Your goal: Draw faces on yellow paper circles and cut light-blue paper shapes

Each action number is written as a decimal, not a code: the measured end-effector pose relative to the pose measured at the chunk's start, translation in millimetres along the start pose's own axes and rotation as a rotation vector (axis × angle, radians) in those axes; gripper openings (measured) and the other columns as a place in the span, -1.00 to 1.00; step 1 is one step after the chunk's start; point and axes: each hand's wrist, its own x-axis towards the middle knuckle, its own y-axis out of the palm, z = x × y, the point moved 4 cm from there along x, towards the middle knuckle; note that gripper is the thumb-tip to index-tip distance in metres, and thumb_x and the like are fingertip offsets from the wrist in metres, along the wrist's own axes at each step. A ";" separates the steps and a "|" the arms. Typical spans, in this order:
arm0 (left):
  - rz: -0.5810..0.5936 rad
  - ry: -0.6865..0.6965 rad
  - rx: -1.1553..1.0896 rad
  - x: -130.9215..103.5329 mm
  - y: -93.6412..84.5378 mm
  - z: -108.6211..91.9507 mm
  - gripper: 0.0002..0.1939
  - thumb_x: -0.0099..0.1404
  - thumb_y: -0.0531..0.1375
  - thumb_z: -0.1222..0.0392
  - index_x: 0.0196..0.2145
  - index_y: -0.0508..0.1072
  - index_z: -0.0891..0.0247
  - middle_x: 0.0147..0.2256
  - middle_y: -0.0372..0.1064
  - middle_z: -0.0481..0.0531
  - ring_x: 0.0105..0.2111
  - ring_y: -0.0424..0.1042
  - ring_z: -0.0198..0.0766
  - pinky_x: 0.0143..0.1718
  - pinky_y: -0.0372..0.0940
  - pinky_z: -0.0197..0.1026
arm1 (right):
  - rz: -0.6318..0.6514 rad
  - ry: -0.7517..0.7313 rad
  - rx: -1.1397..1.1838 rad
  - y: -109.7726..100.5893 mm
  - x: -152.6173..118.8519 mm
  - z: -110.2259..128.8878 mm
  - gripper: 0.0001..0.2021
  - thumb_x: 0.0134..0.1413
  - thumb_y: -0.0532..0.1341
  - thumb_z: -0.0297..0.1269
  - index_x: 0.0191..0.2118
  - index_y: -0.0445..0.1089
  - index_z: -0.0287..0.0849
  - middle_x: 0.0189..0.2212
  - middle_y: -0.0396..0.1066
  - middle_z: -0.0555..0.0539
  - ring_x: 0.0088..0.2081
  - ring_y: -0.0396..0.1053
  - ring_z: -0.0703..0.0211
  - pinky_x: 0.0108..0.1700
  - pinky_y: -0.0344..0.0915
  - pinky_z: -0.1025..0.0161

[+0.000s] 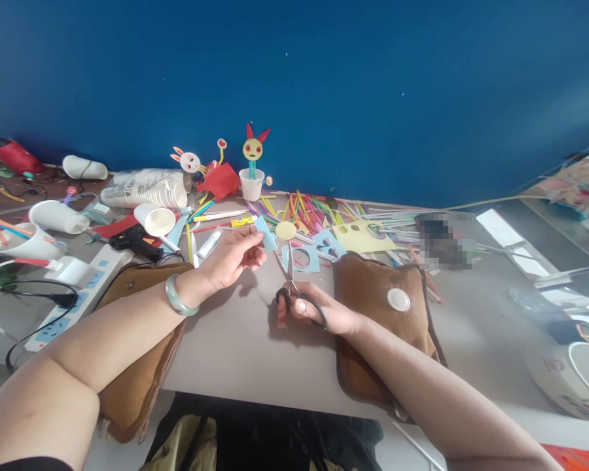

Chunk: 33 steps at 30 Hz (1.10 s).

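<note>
A small piece of light blue paper [266,233] is pinched between the thumb and fingers of my left hand [235,255]. My right hand [319,307] grips black-handled scissors [290,278], its fingers in the handle loops. The scissor blades are apart and point up, close to the paper's lower edge; I cannot tell whether they touch it. A pale yellow paper disc [285,230] lies just beyond the blades. Blue paper with a round hole [304,259] rests behind the scissors on the table.
Brown padded cushions [373,327] lie under both forearms. A hot glue gun [136,243] and a power strip [81,297] are at left, near paper cups [154,220]. Coloured pipe cleaners [309,212] and a rabbit figure in a white cup [251,184] stretch along the wall.
</note>
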 end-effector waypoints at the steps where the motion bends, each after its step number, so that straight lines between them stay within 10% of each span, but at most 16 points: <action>1: 0.025 0.001 0.008 -0.2 0.3 1.7 -0.71 0.25 0.29 0.05 -0.45 0.31 0.26 -0.62 0.32 -0.08 -0.63 0.30 -0.42 -0.60 0.11 -0.36 | -0.002 -0.005 0.006 0.1 -0.1 -0.4 -0.41 0.10 0.16 0.31 -0.30 0.33 -0.26 -0.45 0.47 -0.11 -0.50 0.26 0.30 -0.45 0.15 0.31; 33: 0.099 0.013 0.268 -3.5 5.7 3.9 -0.71 0.20 0.34 0.00 -0.42 0.54 0.33 -0.45 0.52 0.08 -0.61 0.32 -0.43 -0.60 0.16 -0.32 | -0.050 0.083 0.308 -3.5 -1.5 -19.0 -0.36 0.07 0.03 0.41 -0.42 0.29 -0.19 -0.71 0.35 0.03 -0.73 -0.01 0.38 -0.68 -0.23 0.35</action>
